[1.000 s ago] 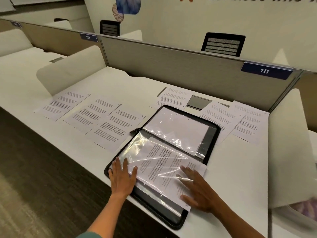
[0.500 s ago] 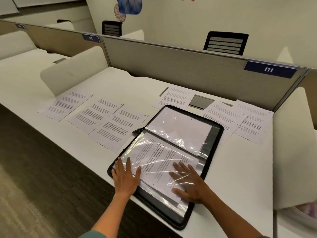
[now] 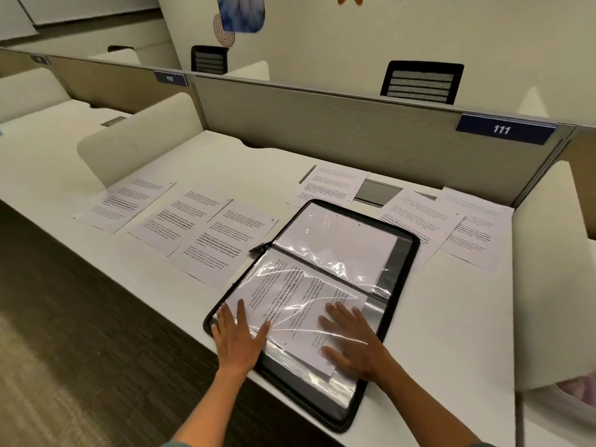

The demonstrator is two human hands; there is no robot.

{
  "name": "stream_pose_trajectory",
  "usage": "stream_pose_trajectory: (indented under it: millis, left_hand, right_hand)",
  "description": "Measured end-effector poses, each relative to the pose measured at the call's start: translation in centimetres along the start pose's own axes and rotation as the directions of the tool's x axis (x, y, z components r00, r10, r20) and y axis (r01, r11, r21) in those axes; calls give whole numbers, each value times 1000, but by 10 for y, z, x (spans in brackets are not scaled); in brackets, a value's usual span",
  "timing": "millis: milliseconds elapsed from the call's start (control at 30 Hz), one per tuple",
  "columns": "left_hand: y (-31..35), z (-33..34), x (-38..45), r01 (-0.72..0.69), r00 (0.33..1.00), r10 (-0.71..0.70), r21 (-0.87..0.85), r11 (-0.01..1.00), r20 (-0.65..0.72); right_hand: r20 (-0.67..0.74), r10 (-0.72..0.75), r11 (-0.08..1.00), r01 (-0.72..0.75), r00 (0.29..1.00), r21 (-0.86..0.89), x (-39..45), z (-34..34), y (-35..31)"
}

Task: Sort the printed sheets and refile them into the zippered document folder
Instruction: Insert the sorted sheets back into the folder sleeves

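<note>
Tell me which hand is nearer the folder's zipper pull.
Left. The left hand lies flat at the folder's near left corner, below the zipper pull on the same side. The right hand presses the sleeved sheet further right, away from the pull.

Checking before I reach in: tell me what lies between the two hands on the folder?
In the head view, between left hand and right hand, a printed sheet under a clear sleeve.
</note>
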State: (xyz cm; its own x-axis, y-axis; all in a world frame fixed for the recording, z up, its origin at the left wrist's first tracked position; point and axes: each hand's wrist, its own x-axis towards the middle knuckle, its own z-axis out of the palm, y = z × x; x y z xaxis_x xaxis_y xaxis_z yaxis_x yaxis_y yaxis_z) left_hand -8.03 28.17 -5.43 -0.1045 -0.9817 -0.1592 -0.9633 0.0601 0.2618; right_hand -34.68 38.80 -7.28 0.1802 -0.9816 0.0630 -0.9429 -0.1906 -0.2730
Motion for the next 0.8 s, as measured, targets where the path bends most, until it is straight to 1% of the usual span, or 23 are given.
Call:
stream_pose_trajectory:
  millis: [100,200,267,333,400,433,533,567,700,733,800]
  left_hand:
    - [4,-2,-3,16,1000,-15,-63,998,19]
    - [13,-5,-5,28,999,-25,-185,982,20]
    - [21,-6,-7,42,999,-45,-289,956,-5]
    - [28,-7,-9,66,994,-99,-426,902,-55]
    - [39,-11,-15,106,981,-179,-570,815,-74]
    - [46,-14,-18,124,972,-223,-651,749,-71]
    - [64,-24,-24,157,948,-318,-854,496,-10]
    - [67,-26,-24,168,940,-341,-891,421,16]
    - [77,-33,-30,175,902,-424,-968,181,84]
    - [79,-36,-31,166,892,-443,-976,139,89]
    - [87,-44,-34,158,874,-476,-983,96,94]
  right_hand:
    - [-156,64,997,-57,986,47,-11,-8,5]
    - [-349,142,989,-117,926,91,-25,-16,17]
    - [-386,223,973,-180,895,144,-37,-20,26]
    - [-386,269,961,-219,882,169,-48,-22,34]
    - [-402,272,960,-218,874,176,-57,-24,36]
    - [-412,262,963,-206,873,175,-60,-27,36]
    - [-441,192,979,-138,876,152,-67,-31,32]
    - [-438,169,982,-113,883,151,-69,-32,29]
    - [-392,106,983,-37,914,179,-80,-33,16]
    - [-376,87,984,-21,923,176,-82,-32,12]
    - [-353,38,987,21,935,161,-83,-33,5]
